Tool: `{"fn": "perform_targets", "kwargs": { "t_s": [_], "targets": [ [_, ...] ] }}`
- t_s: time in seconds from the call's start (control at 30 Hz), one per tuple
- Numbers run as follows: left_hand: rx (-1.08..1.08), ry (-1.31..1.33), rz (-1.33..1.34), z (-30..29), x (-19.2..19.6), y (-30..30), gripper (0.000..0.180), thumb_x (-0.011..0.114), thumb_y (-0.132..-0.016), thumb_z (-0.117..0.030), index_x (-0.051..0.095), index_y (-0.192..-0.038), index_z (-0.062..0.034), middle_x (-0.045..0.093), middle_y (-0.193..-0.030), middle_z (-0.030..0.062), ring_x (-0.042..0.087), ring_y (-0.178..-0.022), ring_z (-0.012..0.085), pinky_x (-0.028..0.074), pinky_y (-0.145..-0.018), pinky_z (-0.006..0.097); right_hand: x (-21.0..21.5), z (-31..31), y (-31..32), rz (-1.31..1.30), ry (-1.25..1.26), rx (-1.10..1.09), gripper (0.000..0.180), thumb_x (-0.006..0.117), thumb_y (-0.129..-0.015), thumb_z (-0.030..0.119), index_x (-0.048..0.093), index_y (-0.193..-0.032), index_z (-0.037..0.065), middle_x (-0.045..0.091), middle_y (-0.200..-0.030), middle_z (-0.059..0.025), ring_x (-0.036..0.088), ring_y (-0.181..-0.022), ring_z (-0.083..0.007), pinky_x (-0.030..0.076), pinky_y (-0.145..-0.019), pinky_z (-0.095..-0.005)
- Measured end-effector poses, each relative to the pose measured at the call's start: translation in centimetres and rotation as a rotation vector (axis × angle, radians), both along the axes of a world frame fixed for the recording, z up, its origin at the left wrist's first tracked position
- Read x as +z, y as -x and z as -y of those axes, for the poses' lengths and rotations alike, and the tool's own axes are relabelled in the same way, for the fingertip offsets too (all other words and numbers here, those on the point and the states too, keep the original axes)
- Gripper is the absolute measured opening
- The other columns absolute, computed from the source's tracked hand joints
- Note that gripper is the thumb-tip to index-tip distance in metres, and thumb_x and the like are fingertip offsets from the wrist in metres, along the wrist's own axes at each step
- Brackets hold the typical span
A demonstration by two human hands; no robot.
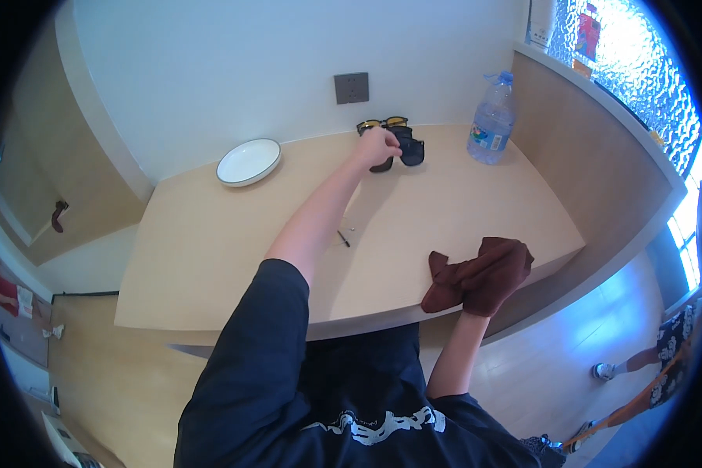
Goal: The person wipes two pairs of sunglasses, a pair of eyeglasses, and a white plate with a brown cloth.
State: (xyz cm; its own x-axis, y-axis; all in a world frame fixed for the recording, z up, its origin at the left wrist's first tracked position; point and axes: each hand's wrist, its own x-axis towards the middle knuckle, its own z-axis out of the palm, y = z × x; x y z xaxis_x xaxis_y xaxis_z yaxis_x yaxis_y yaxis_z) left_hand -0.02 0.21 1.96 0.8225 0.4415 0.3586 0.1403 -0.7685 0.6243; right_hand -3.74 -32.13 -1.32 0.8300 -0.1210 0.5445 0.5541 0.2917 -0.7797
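Observation:
My left hand (379,147) reaches to the far side of the table, its fingers pinched on a pair of dark sunglasses (412,152). Just behind these, by the wall, lies another pair of glasses with yellowish lenses (395,122). A dark red cloth (483,273) is bunched over my right hand at the near right edge of the table. That hand's fingers are hidden beneath the fabric; only the wrist and forearm show. Between my arms a small thin stick with a dark end (343,237) lies on the tabletop.
A white dish with a dark rim (249,163) rests at the back left of the pale wooden table (210,257). At the back right stands a large clear bottle (492,121), beside a wooden side panel (585,148). Another person's legs (639,363) show at lower right.

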Motion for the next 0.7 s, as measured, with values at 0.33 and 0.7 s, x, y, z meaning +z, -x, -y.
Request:
{"fn": "perform_targets", "kwargs": {
  "t_s": [0.33, 0.7],
  "targets": [
    [0.086, -0.122, -0.109, -0.8, -2.7, -2.9, 0.019, 0.074, -0.067, -0.016, 0.071, -0.083, -0.005, 0.068, -0.079, 0.0125, 0.065, -0.074, 0.024, 0.051, -0.068, 0.032, 0.4, 0.4, 0.1, -0.21, -0.3, 0.26, 0.029, 0.036, -0.086, 0.01, 0.038, -0.058, 0.004, 0.037, -0.048, -0.0061, 0.032, -0.044, -0.0109, 0.026, -0.04, -0.024],
    [0.172, -0.253, 0.207, 0.0, -0.8, 0.0, 0.016, 0.07, -0.071, -0.013, 0.069, -0.083, -0.0028, 0.067, -0.08, 0.013, 0.064, -0.074, 0.0258, 0.05, -0.069, 0.035, 0.9, 0.3, 1.1, -0.104, -0.105, 0.14, 0.023, 0.041, -0.083, 0.008, 0.041, -0.061, 0.001, 0.038, -0.051, -0.0053, 0.036, -0.046, -0.0125, 0.032, -0.042, -0.0231]
  ]
}}
